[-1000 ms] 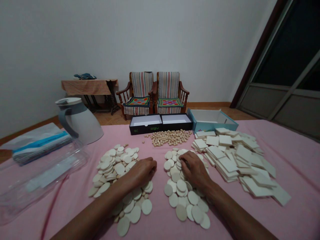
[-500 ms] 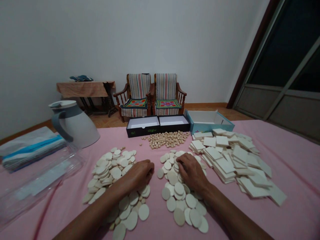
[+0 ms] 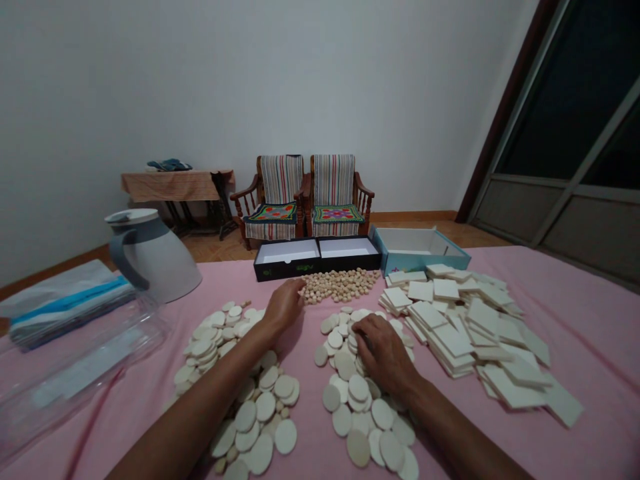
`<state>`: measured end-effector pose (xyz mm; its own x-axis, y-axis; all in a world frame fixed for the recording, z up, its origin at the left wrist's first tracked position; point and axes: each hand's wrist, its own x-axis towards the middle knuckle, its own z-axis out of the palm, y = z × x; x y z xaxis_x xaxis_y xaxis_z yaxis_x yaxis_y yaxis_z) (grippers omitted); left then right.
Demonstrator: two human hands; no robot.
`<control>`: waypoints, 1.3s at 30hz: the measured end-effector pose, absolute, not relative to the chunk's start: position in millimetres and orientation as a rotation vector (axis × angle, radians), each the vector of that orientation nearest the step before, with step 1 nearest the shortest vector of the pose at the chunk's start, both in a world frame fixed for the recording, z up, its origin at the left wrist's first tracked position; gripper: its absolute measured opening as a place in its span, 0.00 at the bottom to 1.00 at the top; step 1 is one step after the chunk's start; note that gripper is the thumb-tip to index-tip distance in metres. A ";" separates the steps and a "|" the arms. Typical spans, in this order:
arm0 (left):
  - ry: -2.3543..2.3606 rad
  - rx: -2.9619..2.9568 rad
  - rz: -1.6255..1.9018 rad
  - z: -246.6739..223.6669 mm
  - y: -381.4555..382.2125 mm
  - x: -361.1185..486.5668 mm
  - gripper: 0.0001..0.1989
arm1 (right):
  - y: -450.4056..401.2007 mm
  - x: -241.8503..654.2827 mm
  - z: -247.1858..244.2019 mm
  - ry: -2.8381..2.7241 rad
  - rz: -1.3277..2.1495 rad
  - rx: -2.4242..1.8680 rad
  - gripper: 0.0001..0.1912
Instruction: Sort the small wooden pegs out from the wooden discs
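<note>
My left hand is at the left edge of a heap of small wooden beads. Its fingers are curled together, and whatever they grip is hidden. Below it spreads a left pile of pale round wooden discs, partly covered by my forearm, with some beads among them. Over a right pile of similar discs rests my right hand, palm down. Its fingers are bent in among the discs, and their tips are too covered to show what they hold.
Square wooden tiles lie heaped at the right. Behind the beads stand a black box and a light blue box. At the left are a grey-white jug, a packet and a clear plastic tray, all on a pink cloth.
My left hand has moved forward from beside the left disc pile to the edge of the beads. My right hand stays on the right discs. The view has tilted up slightly.
</note>
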<state>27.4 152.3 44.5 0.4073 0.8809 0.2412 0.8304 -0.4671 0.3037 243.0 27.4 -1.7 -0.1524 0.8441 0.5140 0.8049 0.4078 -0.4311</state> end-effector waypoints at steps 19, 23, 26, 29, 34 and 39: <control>1.181 2.519 0.176 39.5 79.3 28.5 0.06 | 29.8 245.6 -4.4 -1.966 0.056 -1.383 0.07; 1.190 2.505 0.216 42.1 85.2 25.6 0.06 | 29.8 246.5 -4.8 -1.968 0.057 -1.378 0.08; 1.214 2.465 0.304 46.4 89.6 28.8 0.09 | 30.1 247.0 -5.4 -1.971 0.051 -1.377 0.08; 1.209 2.405 0.406 46.9 92.9 39.9 0.12 | 30.4 247.1 -6.0 -1.972 0.042 -1.380 0.08; 1.116 2.295 0.480 37.4 95.2 58.4 0.17 | 30.8 247.0 -6.1 -1.972 0.032 -1.373 0.08; 1.118 2.283 0.525 33.4 93.3 56.7 0.16 | 30.2 246.4 -5.2 -1.979 0.040 -1.379 0.08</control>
